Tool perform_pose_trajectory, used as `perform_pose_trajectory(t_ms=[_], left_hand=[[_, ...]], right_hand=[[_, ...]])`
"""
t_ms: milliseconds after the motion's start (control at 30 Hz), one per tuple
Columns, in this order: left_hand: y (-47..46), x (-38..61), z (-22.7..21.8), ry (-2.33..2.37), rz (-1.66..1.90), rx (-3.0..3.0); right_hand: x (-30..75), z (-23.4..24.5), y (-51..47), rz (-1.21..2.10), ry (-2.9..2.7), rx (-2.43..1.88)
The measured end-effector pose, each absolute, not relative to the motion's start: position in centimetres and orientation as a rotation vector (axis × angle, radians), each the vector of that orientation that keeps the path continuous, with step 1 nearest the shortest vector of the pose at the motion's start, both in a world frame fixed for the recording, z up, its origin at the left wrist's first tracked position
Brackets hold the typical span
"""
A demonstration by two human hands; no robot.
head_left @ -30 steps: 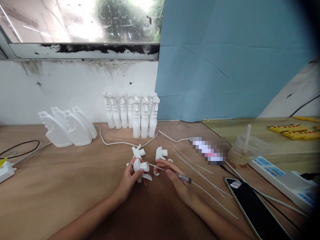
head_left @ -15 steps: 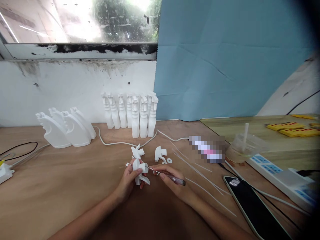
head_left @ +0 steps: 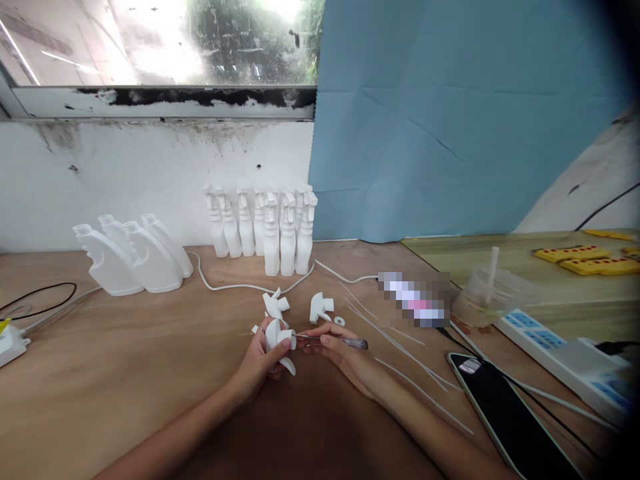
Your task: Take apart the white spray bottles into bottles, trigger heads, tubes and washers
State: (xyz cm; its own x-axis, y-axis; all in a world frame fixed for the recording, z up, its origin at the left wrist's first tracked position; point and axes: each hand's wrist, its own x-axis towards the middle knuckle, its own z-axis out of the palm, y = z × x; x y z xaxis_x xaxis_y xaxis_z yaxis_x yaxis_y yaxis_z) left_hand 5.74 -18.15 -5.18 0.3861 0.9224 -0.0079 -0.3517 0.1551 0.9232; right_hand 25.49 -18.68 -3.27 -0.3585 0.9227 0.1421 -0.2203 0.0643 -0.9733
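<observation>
Moved since the earlier frame: screwdriver, its handle raised from a downward slant to nearly level; held spray head, turned slightly, its trigger now pointing more steeply down.

Left hand, lower centre of the frame: thumb and fingers clamped about the held white spray head, thumb lying on its near side; collar facing right, trigger hanging below.

Right hand, just right of it: thumb and forefinger closed together on the screwdriver; remaining fingers bent near the shaft, their exact spread hard to tell. Shaft points left, tip at the mouth of the collar; depth inside, if any, cannot be told.

Loose white spray heads, two, centre of the frame: one just above the left hand, one above the right fingers. White washer, one, beside the latter.

Thin white tubes, several, lying aslant right of the right hand.

White bottles with spray heads, a standing group, upper centre. White bottles without heads, four, centre left. Dark-screened phone, lower right; power strip above it.
</observation>
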Motion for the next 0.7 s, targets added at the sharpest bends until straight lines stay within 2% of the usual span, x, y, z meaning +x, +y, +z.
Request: perform_pose_trajectory(t_ms=[67, 267, 333, 400, 600, 700], left_hand=[[-18.07, 5.8, -5.1, 0.699, 1.019, 1.027], [-18.03, 5.73, -4.58, 0.704, 1.021, 0.957], [-18.05, 5.66, -4.53, 0.701, 1.018, 0.951], [-18.06, 5.6, -4.62, 0.701, 1.008, 0.963], [-18.18, 5.59, -4.7, 0.765, 0.959, 1.151], [-18.45, 5.66, -4.39, 0.718, 0.885, 1.266]], right_hand=[[25.55, -3.16, -18.67, 1.447, -1.43, -0.775], [25.91, -2.76, -18.89, 0.702, -2.087, -0.606], [25.97, -2.69, -18.98, 0.61, -2.143, -0.556], [26.04, -2.67, -19.08, 0.684, -2.109, -0.568], [26.08, -3.03, -18.89, 1.293, -1.594, -0.785], [25.98, -3.38, -18.47, 1.416, -1.477, -0.785]])
